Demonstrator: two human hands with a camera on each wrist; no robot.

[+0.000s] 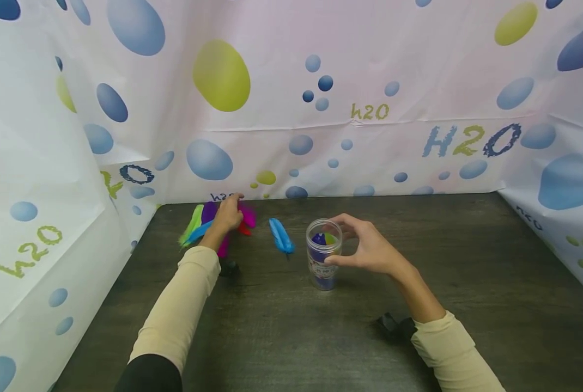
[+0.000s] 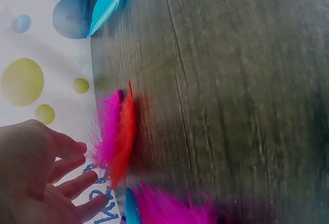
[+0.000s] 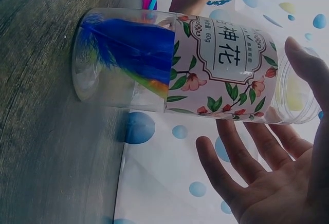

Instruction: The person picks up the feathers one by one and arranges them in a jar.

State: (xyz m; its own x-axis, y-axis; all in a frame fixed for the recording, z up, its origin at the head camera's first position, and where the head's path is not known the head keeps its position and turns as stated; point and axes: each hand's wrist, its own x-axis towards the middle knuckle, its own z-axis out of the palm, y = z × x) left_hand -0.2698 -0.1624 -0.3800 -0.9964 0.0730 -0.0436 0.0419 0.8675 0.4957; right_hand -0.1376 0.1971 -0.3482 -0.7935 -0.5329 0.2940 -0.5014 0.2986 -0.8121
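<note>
My left hand [image 1: 229,213] reaches over a pile of colourful feathers at the back left, near green [image 1: 192,224], purple [image 1: 208,211] and magenta feathers [image 1: 249,214]. In the left wrist view its loosely bent fingers hold nothing, close beside a red feather [image 2: 124,136] and another magenta one [image 2: 109,126]. My right hand [image 1: 370,247] holds a clear jar [image 1: 325,253] upright on the table, thumb on the near side and fingers around the far side. The jar is lidless, with a floral label [image 3: 223,70]; a dark blue feather [image 3: 136,47] and others stand inside.
A single bright blue feather [image 1: 281,236] lies on the dark wooden table [image 1: 281,326] between the pile and the jar. A printed sheet [image 1: 281,98] with blue and green dots rises along the back and both sides.
</note>
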